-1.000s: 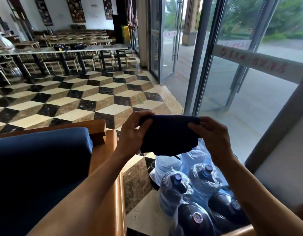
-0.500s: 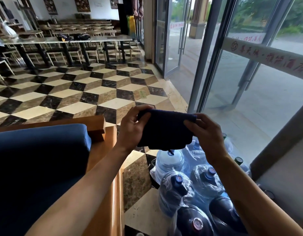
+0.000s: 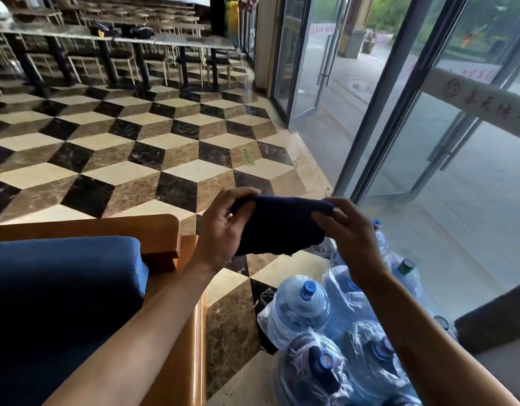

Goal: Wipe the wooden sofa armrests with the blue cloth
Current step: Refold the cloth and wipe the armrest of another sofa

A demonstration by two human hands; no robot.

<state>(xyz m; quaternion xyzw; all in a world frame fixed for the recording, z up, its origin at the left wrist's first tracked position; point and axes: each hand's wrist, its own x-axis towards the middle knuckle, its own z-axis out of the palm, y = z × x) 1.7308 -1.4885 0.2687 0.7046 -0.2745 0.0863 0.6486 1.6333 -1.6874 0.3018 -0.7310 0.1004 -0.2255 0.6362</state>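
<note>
— What does the person wear on the arms?
— Nothing that shows: both forearms are bare up to the edge of the view, no sleeve or cuff in sight.
— And the hands?
— The left hand (image 3: 223, 227) and right hand (image 3: 351, 238) are bare too, with short nails on the visible fingers.

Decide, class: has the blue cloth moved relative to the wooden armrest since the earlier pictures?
No. The blue cloth stays held up between the left hand and right hand, just right of the armrest; only the camera view shifted.

Two hands (image 3: 223, 227), one cloth (image 3: 277, 227), five capped water jugs (image 3: 299, 306).
</note>
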